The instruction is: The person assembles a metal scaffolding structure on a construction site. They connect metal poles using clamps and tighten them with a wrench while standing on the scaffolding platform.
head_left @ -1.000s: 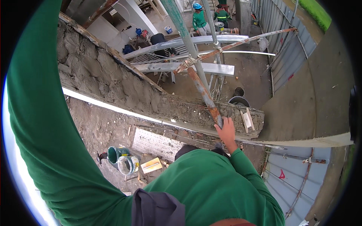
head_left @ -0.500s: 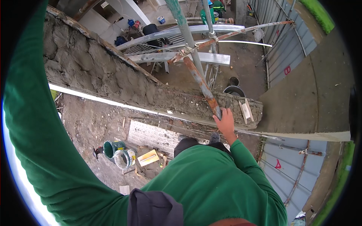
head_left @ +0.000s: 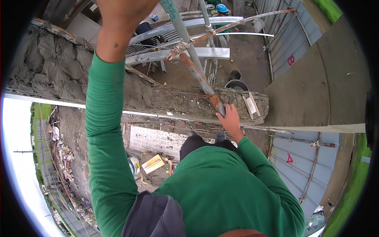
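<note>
My right hand [head_left: 230, 121] is closed around the lower end of a rusty scaffold pipe [head_left: 203, 81]. This pipe slants down across a beam [head_left: 158, 98] coated in rough grey mortar. My left hand [head_left: 125, 15] is raised over the far left part of the beam, large and close to the camera. Its fingers are cut off by the top edge, so whatever they hold is hidden. Close to my right hand, a small pale piece with raised strips [head_left: 251, 105] lies on the beam's right end.
A green-painted scaffold upright [head_left: 172, 14] and a pale metal beam [head_left: 213, 53] stand beyond the wall. A person in a blue helmet [head_left: 222, 8] is below. Under me are a perforated platform [head_left: 154, 142], a yellow plastering float [head_left: 153, 164] and a bucket [head_left: 134, 165]. A concrete wall [head_left: 323, 87] rises at right.
My left arm has swung from the far left edge inward, and its hand now shows at the top. The view has shifted slightly. My right hand stays on the pipe.
</note>
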A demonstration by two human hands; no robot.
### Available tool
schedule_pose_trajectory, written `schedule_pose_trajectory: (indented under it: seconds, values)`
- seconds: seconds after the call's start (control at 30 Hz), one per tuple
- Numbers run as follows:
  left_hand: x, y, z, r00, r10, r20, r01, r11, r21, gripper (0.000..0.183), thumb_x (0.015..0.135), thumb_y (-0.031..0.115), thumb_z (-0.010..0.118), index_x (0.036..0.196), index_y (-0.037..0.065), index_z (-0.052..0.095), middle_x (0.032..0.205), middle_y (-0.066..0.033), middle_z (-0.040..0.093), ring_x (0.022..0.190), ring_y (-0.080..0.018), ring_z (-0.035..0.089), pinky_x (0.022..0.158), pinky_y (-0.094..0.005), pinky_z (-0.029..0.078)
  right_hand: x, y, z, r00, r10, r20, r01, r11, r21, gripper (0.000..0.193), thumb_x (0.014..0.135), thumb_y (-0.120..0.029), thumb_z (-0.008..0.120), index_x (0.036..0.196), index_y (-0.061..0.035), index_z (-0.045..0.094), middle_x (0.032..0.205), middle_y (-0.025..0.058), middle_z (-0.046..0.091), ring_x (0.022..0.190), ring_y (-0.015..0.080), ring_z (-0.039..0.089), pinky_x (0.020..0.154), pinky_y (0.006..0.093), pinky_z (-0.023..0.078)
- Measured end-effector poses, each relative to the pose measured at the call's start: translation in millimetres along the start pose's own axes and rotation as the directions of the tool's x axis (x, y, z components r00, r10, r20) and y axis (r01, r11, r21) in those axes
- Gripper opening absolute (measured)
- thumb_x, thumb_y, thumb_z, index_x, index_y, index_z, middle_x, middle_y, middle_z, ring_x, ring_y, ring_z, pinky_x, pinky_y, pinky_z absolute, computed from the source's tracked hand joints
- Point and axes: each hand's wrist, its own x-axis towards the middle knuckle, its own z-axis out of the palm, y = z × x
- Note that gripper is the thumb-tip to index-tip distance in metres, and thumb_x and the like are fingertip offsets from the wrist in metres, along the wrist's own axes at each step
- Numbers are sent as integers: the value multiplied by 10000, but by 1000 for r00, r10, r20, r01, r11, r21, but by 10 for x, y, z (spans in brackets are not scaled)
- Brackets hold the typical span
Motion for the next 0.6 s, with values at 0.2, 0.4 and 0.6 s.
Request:
schedule_pose_trajectory:
  seconds: [0.2, 0.4, 0.6]
  values:
    - [-2728, 1428, 328, 581, -288, 761, 575, 807, -134, 259, 976, 323, 764, 1106, 99, 767, 1027, -65, 711, 1015, -287, 667, 920, -458, 473, 58, -196, 56, 997, -38, 72, 39, 999, -8, 637, 920, -390, 803, 1401, -39, 579, 1239, 168, 574, 1184, 390, 577, 1025, 499, 504]
    - [-4053, 1974, 571, 309, -642, 702, 905, 425, -9, 267, 991, 220, 770, 1175, 27, 767, 1115, -130, 714, 962, -298, 714, 866, -439, 559, 9, -132, 69, 999, -7, 31, 9, 997, -79, 630, 924, -400, 800, 1401, -52, 582, 1220, 151, 570, 1186, 374, 582, 1035, 482, 507]
    - [-4755, 1963, 1079, -128, -888, 442, 948, 21, 317, 740, 930, 334, 856, 1412, -110, 513, 1316, -285, 593, 1159, -410, 641, 1026, -479, 519, 6, -183, 56, 1000, 8, 8, -7, 993, -120, 626, 916, -396, 801, 1394, -54, 586, 1245, 148, 581, 1210, 370, 584, 1042, 481, 506]
